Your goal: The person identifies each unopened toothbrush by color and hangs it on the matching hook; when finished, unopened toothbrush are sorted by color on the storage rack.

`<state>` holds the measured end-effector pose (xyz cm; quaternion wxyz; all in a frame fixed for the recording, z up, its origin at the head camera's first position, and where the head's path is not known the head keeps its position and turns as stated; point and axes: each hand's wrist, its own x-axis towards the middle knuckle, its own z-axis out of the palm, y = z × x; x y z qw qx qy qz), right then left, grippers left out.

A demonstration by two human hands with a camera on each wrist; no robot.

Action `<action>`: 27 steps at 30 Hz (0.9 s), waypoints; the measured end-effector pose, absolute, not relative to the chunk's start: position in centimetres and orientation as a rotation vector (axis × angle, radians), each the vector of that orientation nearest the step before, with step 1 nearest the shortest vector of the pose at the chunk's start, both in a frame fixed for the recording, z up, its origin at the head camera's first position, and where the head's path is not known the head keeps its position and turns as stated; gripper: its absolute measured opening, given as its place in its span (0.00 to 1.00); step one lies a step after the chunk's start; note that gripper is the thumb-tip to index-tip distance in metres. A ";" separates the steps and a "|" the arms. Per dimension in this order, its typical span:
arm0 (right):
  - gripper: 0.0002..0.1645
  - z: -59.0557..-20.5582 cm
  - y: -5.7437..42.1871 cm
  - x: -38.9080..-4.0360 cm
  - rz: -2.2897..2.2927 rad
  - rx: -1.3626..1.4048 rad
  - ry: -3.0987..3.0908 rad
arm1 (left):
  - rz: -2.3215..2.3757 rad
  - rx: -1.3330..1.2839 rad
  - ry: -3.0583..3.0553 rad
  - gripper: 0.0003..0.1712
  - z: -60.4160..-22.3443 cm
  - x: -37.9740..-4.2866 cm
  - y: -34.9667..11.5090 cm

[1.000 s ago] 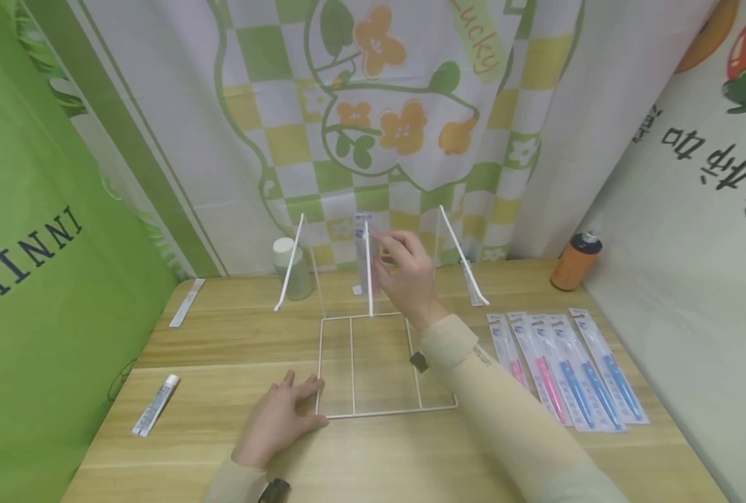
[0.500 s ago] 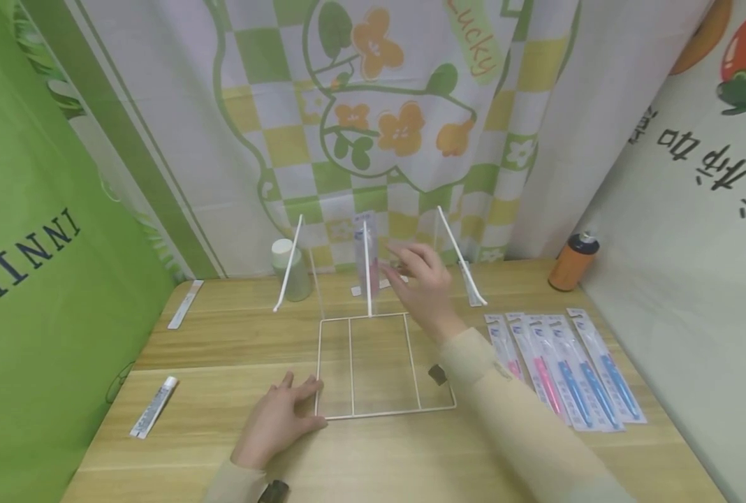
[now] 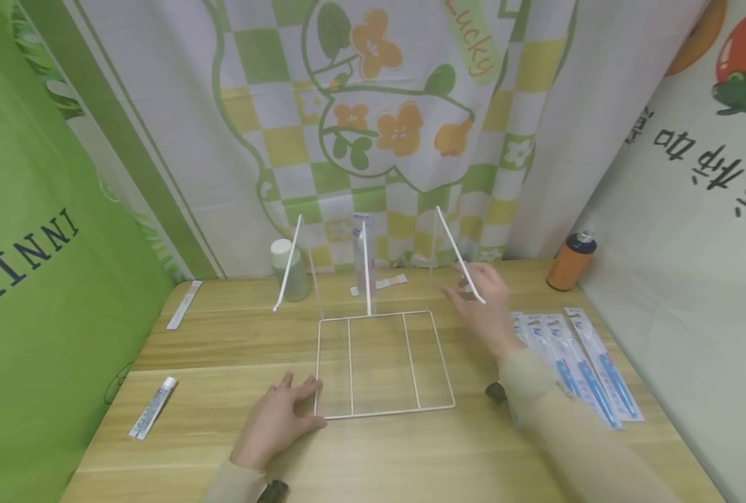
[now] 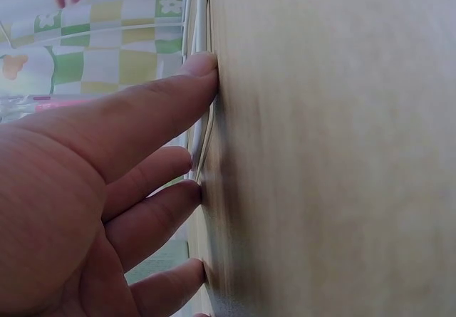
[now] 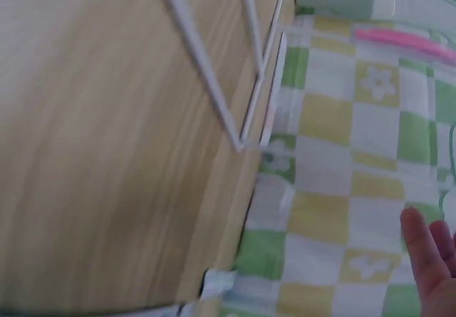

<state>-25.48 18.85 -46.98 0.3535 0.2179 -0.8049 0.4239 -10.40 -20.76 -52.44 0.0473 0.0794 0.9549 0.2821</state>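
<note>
A white wire rack [image 3: 350, 367] stands mid-table, with three white prongs rising toward me at its back. On the middle prong hangs a packaged toothbrush [image 3: 358, 246] with a pink handle, which shows as a pink strip [image 5: 406, 40] in the right wrist view. My left hand [image 3: 279, 423] rests at the rack's front left corner, and in the left wrist view its thumb [image 4: 160, 110] lies against the wire with the fingers touching the tabletop. My right hand [image 3: 494, 318] is behind the right prong's tip, holding nothing visible; its fingers [image 5: 422, 253] are extended.
Several packaged toothbrushes [image 3: 599, 363] lie right of the rack, partly under my right forearm. An orange bottle [image 3: 571, 267] stands back right, a green bottle [image 3: 299, 283] behind the left prong. A toothpaste tube [image 3: 153, 409] and a slim white packet [image 3: 184, 305] lie at left.
My right hand has left the hanging toothbrush and moved right to the right prong, now covering part of the toothbrush row. My left hand stays at the rack's corner.
</note>
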 end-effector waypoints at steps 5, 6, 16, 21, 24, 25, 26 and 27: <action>0.30 -47.8 22.7 -24.8 1.188 0.433 -2.323 | 0.852 0.237 2.919 0.41 -52.5 -10.4 -20.8; 0.31 -47.9 23.4 -24.6 1.212 0.402 -2.377 | 0.853 0.235 2.919 0.41 -52.5 -10.4 -20.8; 0.35 -48.2 27.9 -22.8 1.304 0.296 -2.729 | 0.872 0.212 2.912 0.41 -52.4 -10.3 -20.7; 0.37 -48.2 28.2 -22.1 1.365 0.279 -2.775 | 0.860 0.219 2.913 0.41 -52.4 -10.3 -20.8; 0.37 -48.5 28.5 -22.1 1.394 0.282 -2.770 | 0.866 0.226 2.907 0.41 -52.4 -10.3 -20.8; 0.37 -48.7 28.6 -22.1 1.401 0.287 -2.768 | 0.868 0.226 2.904 0.41 -52.4 -10.3 -20.8; 0.36 -48.8 28.6 -22.1 1.394 0.292 -2.770 | 0.869 0.226 2.902 0.41 -52.4 -10.3 -20.8; 0.36 -48.9 28.7 -22.1 1.389 0.296 -2.776 | 0.870 0.226 2.900 0.41 -52.4 -10.3 -20.8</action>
